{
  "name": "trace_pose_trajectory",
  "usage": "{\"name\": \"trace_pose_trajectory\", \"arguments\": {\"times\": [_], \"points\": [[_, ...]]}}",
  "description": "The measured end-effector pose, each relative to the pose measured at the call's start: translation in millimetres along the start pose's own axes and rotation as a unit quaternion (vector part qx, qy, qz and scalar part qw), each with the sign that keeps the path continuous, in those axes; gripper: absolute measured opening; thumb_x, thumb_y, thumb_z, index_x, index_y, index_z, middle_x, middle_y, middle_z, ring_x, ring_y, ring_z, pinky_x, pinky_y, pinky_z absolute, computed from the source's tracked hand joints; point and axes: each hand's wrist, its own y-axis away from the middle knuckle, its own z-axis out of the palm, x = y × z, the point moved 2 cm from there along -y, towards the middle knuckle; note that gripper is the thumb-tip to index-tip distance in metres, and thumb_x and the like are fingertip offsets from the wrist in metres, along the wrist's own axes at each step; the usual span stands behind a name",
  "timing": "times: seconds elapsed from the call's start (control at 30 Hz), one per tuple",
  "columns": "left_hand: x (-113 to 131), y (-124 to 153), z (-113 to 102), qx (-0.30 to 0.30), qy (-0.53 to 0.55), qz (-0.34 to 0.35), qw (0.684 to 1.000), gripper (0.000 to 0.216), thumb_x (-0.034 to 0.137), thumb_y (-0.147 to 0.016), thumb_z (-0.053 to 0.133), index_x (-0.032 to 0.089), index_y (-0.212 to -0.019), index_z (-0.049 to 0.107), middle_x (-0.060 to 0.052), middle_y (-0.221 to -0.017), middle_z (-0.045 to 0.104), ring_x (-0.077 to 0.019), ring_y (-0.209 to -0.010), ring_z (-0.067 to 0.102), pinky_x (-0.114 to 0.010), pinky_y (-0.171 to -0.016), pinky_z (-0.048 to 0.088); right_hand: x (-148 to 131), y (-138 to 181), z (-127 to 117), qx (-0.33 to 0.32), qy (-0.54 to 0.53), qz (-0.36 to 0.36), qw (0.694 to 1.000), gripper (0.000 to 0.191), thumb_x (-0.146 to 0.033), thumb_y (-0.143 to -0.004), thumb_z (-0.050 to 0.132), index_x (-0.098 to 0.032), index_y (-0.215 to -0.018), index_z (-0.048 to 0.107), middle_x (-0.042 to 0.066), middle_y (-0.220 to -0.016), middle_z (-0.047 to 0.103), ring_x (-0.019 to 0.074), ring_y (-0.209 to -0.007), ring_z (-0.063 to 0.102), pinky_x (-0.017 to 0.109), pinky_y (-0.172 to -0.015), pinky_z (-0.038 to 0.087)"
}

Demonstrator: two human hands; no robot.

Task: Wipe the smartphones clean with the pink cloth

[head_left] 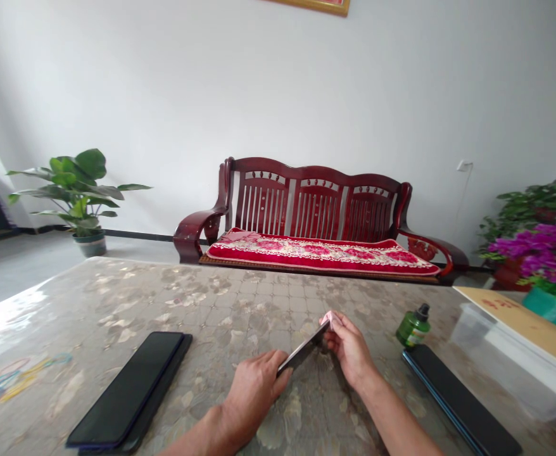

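My left hand (pixel 254 387) grips the near end of a slim dark phone (pixel 303 350), tilted up off the table. My right hand (pixel 348 345) is closed at the phone's far end, its fingertips pinching a small pink cloth or tab (pixel 328 316) against the top edge. Both hands hover just above the patterned tabletop (pixel 211 304) near its middle.
A second dark phone (pixel 128 389) lies flat at the left, a third one (pixel 463 399) at the right. A small green bottle (pixel 413 326) stands near the right phone. Coloured rubber bands (pixel 7 379) lie far left. A clear plastic box (pixel 510 361) sits at the right edge.
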Motion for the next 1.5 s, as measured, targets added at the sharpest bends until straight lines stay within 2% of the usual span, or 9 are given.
{"name": "trace_pose_trajectory", "arguments": {"times": [0.3,0.47,0.57,0.67,0.8,0.97,1.1,1.33,1.5], "points": [[1.1,4.4,-5.0,0.04,0.027,0.038,0.998,0.012,0.019,-0.092,0.051,0.025,-0.095,0.061,0.0,-0.088,0.071,-0.0171,-0.083,0.069,-0.021,-0.075,0.047,-21.7,9.1,9.5,0.019,0.061,-0.141,0.988,0.038,-0.052,-0.075,0.069,-0.019,-0.093,0.065,0.003,-0.081,0.066,0.0153,-0.064,0.055,0.025,-0.056,0.044],[3.2,6.5,-5.5,0.08,0.015,0.068,0.994,0.015,0.017,-0.092,0.048,0.024,-0.095,0.06,0.0,-0.085,0.072,-0.0173,-0.08,0.069,-0.023,-0.073,0.048,-44.3,33.1,24.2,0.003,0.15,-0.228,0.962,0.034,-0.05,-0.087,0.058,-0.019,-0.098,0.063,0.005,-0.087,0.066,0.0173,-0.073,0.059,0.026,-0.063,0.049],[4.7,7.6,-3.7,0.122,0.004,0.099,0.988,0.013,0.017,-0.091,0.047,0.023,-0.091,0.059,0.0,-0.08,0.07,-0.0176,-0.074,0.068,-0.024,-0.068,0.048,-57.0,55.3,35.4,-0.033,0.223,-0.289,0.93,0.026,-0.041,-0.094,0.052,-0.02,-0.105,0.061,0.005,-0.095,0.067,0.0177,-0.082,0.061,0.027,-0.073,0.05],[5.5,9.0,-3.3,0.157,0.001,0.118,0.98,0.011,0.016,-0.09,0.048,0.022,-0.089,0.057,0.001,-0.076,0.069,-0.0178,-0.069,0.067,-0.025,-0.064,0.047,-67.5,76.9,47.4,-0.092,0.29,-0.374,0.876,0.016,-0.028,-0.096,0.049,-0.023,-0.107,0.06,0.004,-0.1,0.066,0.0167,-0.09,0.063,0.027,-0.081,0.05],[5.5,11.4,-6.7,0.189,0.0,0.13,0.973,0.01,0.016,-0.089,0.05,0.022,-0.082,0.055,0.001,-0.072,0.067,-0.0188,-0.067,0.066,-0.026,-0.061,0.046,-74.4,95.3,58.9,-0.149,0.326,-0.465,0.809,0.022,-0.014,-0.095,0.044,-0.023,-0.109,0.058,0.005,-0.104,0.065,0.0171,-0.1,0.061,0.029,-0.089,0.049],[6.5,12.2,-12.2,0.228,0.008,0.161,0.96,0.015,0.021,-0.094,0.047,0.023,-0.08,0.054,0.002,-0.069,0.065,-0.0177,-0.06,0.062,-0.027,-0.059,0.043,-75.1,101.4,62.0,-0.17,0.356,-0.51,0.765,0.026,-0.009,-0.093,0.045,-0.022,-0.112,0.057,0.007,-0.104,0.065,0.0185,-0.1,0.062,0.032,-0.089,0.051],[5.7,11.3,-13.9,0.257,0.024,0.182,0.949,0.023,0.024,-0.1,0.04,0.023,-0.081,0.054,0.002,-0.067,0.063,-0.0168,-0.059,0.061,-0.026,-0.057,0.042,-73.7,94.4,58.6,-0.16,0.358,-0.515,0.763,0.025,-0.01,-0.093,0.047,-0.023,-0.111,0.058,0.007,-0.105,0.066,0.0192,-0.1,0.063,0.034,-0.09,0.051],[-1.6,8.5,-8.5,0.265,0.045,0.153,0.951,0.027,0.029,-0.101,0.041,0.022,-0.077,0.052,0.002,-0.067,0.061,-0.0158,-0.059,0.061,-0.025,-0.057,0.042,-66.8,65.3,47.9,-0.108,0.335,-0.45,0.821,0.017,-0.018,-0.097,0.048,-0.023,-0.108,0.059,0.005,-0.101,0.067,0.016,-0.094,0.064,0.027,-0.083,0.052],[-1.5,8.7,-7.7,0.265,0.038,0.156,0.951,0.024,0.027,-0.1,0.041,0.022,-0.08,0.053,0.001,-0.07,0.062,-0.0165,-0.061,0.061,-0.025,-0.057,0.044,-73.9,79.8,53.3,-0.131,0.354,-0.481,0.791,0.021,-0.014,-0.094,0.05,-0.024,-0.109,0.061,0.004,-0.105,0.068,0.017,-0.1,0.064,0.029,-0.087,0.052]]}}
